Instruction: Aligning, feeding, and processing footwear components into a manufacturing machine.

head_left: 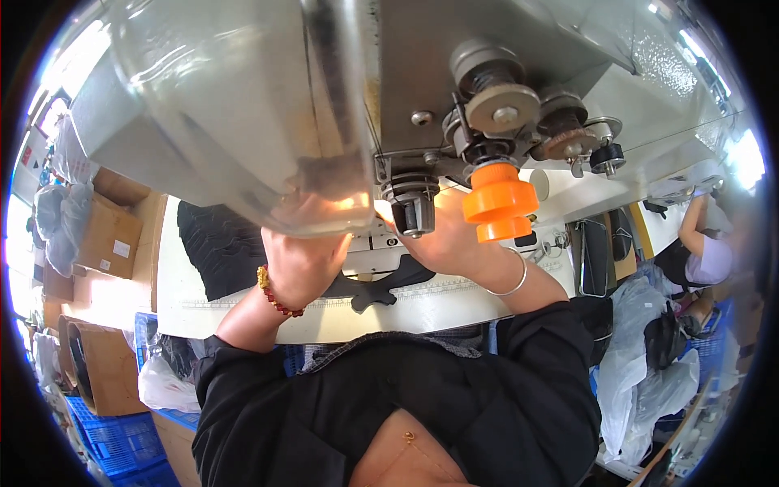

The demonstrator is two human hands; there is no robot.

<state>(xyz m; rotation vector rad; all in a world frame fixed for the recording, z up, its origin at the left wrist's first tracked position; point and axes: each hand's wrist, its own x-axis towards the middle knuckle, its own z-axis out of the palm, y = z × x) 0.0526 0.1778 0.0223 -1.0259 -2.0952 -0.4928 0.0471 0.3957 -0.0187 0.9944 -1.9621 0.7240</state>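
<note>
Both hands reach in under the head of a sewing machine [430, 118]. My left hand [299, 261] rests left of the needle area, its fingers mostly behind the clear plastic guard [243, 105]. Opposite it, my right hand [449, 239] lies with its fingers hidden by the machine's black and metal parts. Between the wrists, a cut piece of black fabric [377, 290] spreads on the white table toward me; whether the fingers pinch it cannot be seen. An orange stepped knob [499, 201] hangs just above my right hand. Left of my left hand lies a layered stack of black fabric pieces [217, 253].
A ruler strip [479, 282] runs along the table's near edge. Scissors [557, 243] and a dark phone [593, 256] lie at the right. Cardboard boxes [105, 235] and blue crates [118, 430] stand left; plastic bags [633, 341] and another person [707, 256] are right.
</note>
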